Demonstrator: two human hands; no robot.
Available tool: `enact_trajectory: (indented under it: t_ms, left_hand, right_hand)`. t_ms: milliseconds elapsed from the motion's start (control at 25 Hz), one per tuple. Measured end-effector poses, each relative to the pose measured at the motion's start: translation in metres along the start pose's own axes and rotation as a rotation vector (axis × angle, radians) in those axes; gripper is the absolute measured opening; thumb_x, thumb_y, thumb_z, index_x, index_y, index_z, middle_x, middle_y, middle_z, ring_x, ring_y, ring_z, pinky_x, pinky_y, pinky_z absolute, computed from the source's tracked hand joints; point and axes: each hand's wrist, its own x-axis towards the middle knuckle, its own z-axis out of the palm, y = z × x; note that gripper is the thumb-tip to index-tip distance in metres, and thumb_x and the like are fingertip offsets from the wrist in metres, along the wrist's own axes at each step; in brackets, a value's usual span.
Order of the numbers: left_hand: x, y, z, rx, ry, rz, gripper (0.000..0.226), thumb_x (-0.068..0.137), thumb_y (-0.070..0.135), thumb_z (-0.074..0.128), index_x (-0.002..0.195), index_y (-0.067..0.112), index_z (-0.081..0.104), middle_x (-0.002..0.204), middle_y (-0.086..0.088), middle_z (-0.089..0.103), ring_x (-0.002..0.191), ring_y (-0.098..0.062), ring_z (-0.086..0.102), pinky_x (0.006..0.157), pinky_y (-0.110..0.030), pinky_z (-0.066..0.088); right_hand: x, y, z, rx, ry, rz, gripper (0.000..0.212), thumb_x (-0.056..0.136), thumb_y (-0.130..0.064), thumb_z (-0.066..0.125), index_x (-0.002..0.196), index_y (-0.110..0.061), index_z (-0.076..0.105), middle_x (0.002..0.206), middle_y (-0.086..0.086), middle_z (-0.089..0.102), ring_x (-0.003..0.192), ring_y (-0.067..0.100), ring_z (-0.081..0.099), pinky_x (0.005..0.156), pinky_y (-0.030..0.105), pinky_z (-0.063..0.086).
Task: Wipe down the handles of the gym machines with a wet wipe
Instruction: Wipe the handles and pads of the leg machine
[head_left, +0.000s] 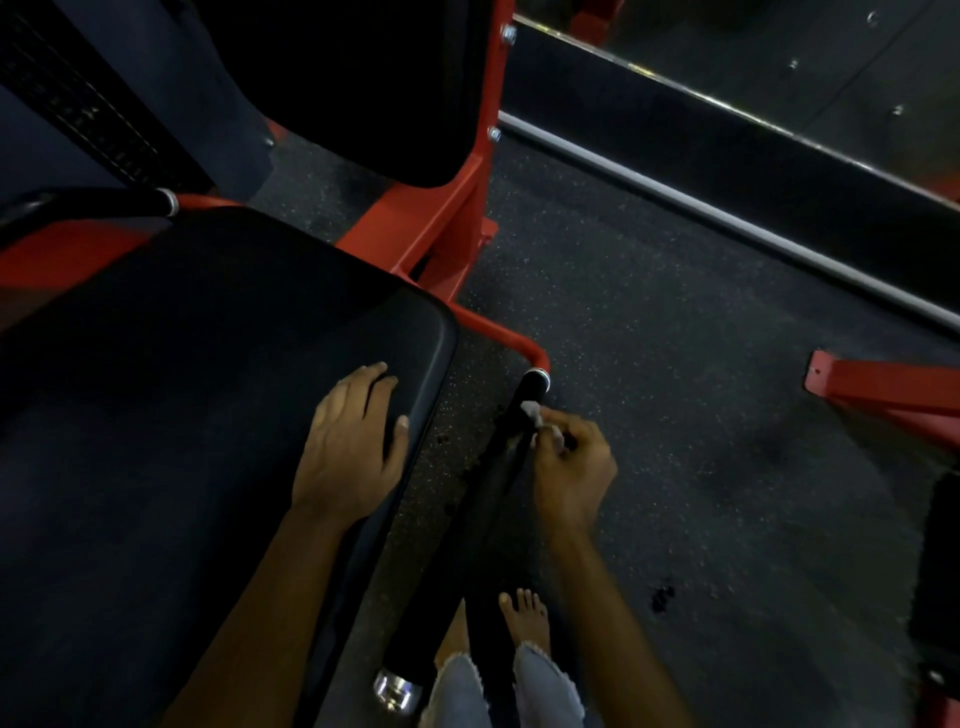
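A long black padded handle (470, 525) runs beside the seat, from a chrome cap at the bottom up to a red bent tube (506, 335). My right hand (571, 462) pinches a small white wet wipe (532, 413) against the handle's upper end, just under its chrome collar. My left hand (350, 447) lies flat with fingers spread on the right edge of the black seat pad (182, 389), holding nothing.
A black backrest pad (363, 78) on a red frame (467, 208) stands behind the seat. Another black handle (78, 205) shows at the left. Speckled rubber floor (675, 415), a mirror base with a grey rail (727, 218), another red machine foot (883, 384), and bare feet below.
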Motion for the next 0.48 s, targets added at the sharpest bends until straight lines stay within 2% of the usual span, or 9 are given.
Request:
enact_trajectory:
  t_ms: [120, 200, 360, 480]
  left_hand:
    - [0.001, 0.000, 0.000, 0.009, 0.000, -0.008, 0.053, 0.090, 0.037, 0.031, 0.129, 0.005, 0.047, 0.139, -0.012, 0.044, 0.129, -0.027, 0.039, 0.105, -0.046, 0.035]
    - [0.000, 0.000, 0.000, 0.014, -0.002, -0.006, 0.053, 0.091, 0.037, 0.030, 0.129, 0.005, 0.047, 0.139, -0.012, 0.043, 0.129, -0.026, 0.039, 0.105, -0.045, 0.035]
    - [0.000, -0.001, 0.001, 0.010, 0.000, 0.000, 0.051, 0.092, 0.036, 0.031, 0.130, 0.006, 0.046, 0.139, -0.011, 0.043, 0.129, -0.026, 0.039, 0.106, -0.045, 0.035]
    - [0.001, -0.003, 0.002, 0.011, 0.004, 0.004, 0.050, 0.092, 0.036, 0.031, 0.130, 0.006, 0.046, 0.139, -0.011, 0.042, 0.129, -0.025, 0.039, 0.107, -0.045, 0.035]
  right_hand:
    - [0.027, 0.008, 0.014, 0.017, 0.011, 0.116, 0.017, 0.086, -0.002, 0.057, 0.080, -0.016, 0.064, 0.088, 0.003, 0.066, 0.079, 0.013, 0.062, 0.073, 0.029, 0.054]
    - [0.043, 0.012, 0.022, 0.000, 0.019, 0.177, 0.016, 0.086, -0.002, 0.058, 0.078, -0.016, 0.060, 0.086, 0.004, 0.065, 0.080, 0.017, 0.063, 0.074, 0.032, 0.055]
    - [0.070, 0.021, 0.032, -0.022, 0.006, 0.264, 0.010, 0.087, -0.008, 0.062, 0.081, -0.013, 0.057, 0.083, 0.003, 0.061, 0.079, 0.014, 0.059, 0.079, 0.033, 0.055]
    - [0.080, 0.026, 0.036, -0.044, -0.010, 0.283, 0.022, 0.085, -0.007, 0.064, 0.071, -0.019, 0.052, 0.078, 0.000, 0.059, 0.081, 0.016, 0.061, 0.081, 0.037, 0.055]
